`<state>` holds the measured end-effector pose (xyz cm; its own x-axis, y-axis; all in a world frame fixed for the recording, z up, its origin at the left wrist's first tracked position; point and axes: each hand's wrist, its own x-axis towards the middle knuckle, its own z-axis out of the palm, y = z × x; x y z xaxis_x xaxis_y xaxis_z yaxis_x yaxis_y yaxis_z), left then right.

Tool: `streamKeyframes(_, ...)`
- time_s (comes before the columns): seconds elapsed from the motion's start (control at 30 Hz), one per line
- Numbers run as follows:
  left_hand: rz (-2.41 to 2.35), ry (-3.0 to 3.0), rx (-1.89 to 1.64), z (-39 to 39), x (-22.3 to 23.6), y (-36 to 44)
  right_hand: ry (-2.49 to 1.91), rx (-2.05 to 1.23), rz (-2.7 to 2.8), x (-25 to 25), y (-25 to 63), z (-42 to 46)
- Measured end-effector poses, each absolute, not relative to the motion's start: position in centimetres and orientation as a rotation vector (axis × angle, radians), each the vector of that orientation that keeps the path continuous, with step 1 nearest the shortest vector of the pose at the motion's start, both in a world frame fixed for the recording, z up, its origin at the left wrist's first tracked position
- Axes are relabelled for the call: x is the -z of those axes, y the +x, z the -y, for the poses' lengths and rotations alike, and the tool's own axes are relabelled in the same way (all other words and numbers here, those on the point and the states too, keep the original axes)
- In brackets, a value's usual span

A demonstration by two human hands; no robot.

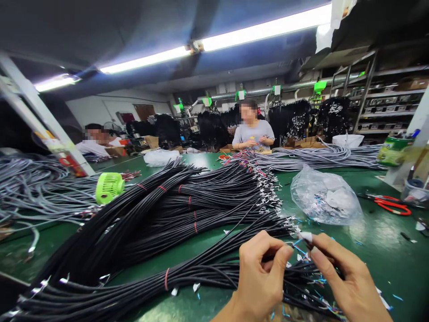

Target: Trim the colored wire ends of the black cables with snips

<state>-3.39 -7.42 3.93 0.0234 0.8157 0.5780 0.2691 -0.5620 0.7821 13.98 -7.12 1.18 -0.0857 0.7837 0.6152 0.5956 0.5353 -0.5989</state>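
My left hand (pixel 263 270) is pinched closed on the stripped end of a cable, and thin light and blue wires (pixel 296 245) stick out past its fingertips. Close to its right, my right hand (pixel 345 273) has thumb and index finger curled together at those wires; what lies between them is too small to make out. White tape or a cover wraps its index fingertip (pixel 305 236). Under both hands lies a bundle of black cables (pixel 208 273), tied with a red band (pixel 166 279), its stripped blue and white ends to the right.
More black cable bundles (pixel 161 223) cover the table's middle. A clear plastic bag of scraps (pixel 326 197), red-handled pliers (pixel 392 205) and a green can (pixel 392 150) are at right. Grey cables (pixel 311 157) and a green fan (pixel 109 188) lie beyond. A person (pixel 253 132) sits across.
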Motion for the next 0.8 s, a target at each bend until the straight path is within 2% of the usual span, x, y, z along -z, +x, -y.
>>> streamKeyframes(0.37,-1.084,1.911,-1.563,7.49,-3.81,-3.34,-1.190,-0.282,1.755,-1.06,13.42,7.17)
streamKeyframes(0.53,-1.130,2.017,-1.689,7.43,-3.38,-2.96,-1.258,-0.322,1.653,-0.83,13.19,7.34)
streamKeyframes(0.67,-1.162,2.061,-1.791,7.19,-2.99,-3.16,-1.213,-0.171,1.661,-1.05,13.38,7.47)
streamKeyframes(0.8,-1.102,2.110,-1.676,7.05,-3.19,-3.65,-1.061,-0.068,1.734,-1.51,13.57,7.41)
